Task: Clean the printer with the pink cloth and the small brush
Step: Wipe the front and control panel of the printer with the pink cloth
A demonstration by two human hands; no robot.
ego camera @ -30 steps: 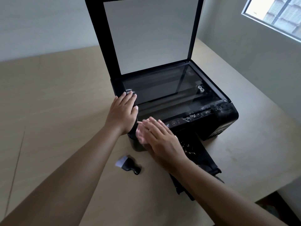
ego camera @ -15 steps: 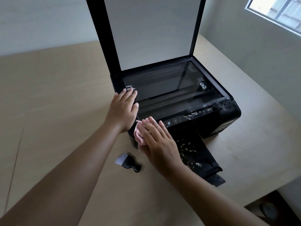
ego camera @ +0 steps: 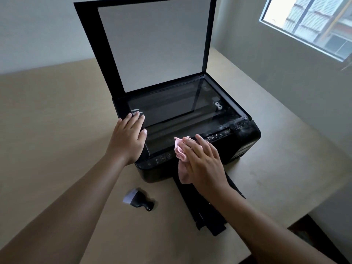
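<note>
Plain grey walls and a window (ego camera: 312, 25) up in the right corner, with one tan bench (ego camera: 57, 130) filling most of the view. On it sits one black printer (ego camera: 245, 138) with its scanner lid (ego camera: 152, 44) propped fully upright, white backing facing out, and the glass (ego camera: 181, 115) exposed. Pale specks dot the right end of the front control strip. No brand name or readable writing anywhere, just small button icons I can't make out.

The right hand (ego camera: 203, 164) lies flat on the front edge of the printer with the pink cloth (ego camera: 181, 155) bunched under its fingers, so that grip is pressed onto the cloth rather than curled round it. The left hand (ego camera: 127, 141) is spread open, palm down on the printer's left front corner, holding nothing.

One small brush (ego camera: 138, 200), black handle and pale bristles, lies on the bench just in front of the printer, apart from both hands. The black output tray (ego camera: 211, 220) sticks out toward the bench edge.
</note>
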